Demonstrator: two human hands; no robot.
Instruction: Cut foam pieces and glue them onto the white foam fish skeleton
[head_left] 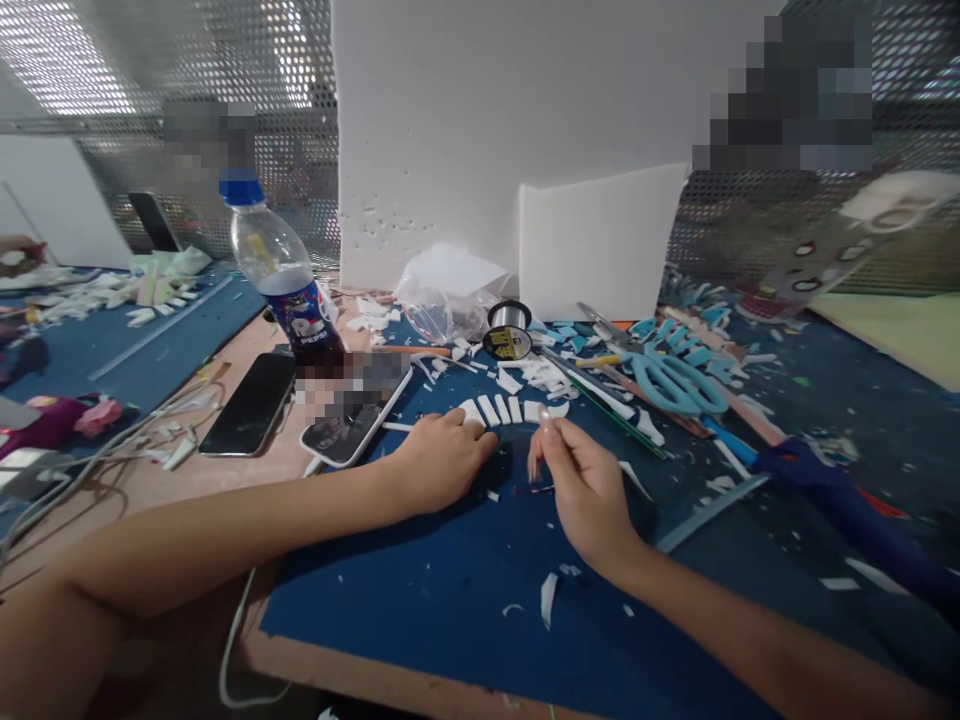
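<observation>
A curved row of several small white pieces (500, 409) lies on the blue mat (420, 610) between and just beyond my hands. My left hand (448, 458) rests on the mat with its fingers curled at the left end of the row; whether anything is under them is hidden. At the right end of the row, my right hand (574, 465) is raised with thumb and forefinger pinched together near a white piece. What that pinch holds, if anything, is too small to make out. White scraps (549, 600) are scattered on the mat.
Two phones (247, 405) and a Pepsi bottle (289, 290) stand or lie at the left. Behind the row are a wire spool (508, 330) and a plastic bag (450, 290). Blue-handled scissors (675, 380) lie right, a tumbler (806, 260) farther back. White foam boards (427, 120) stand behind.
</observation>
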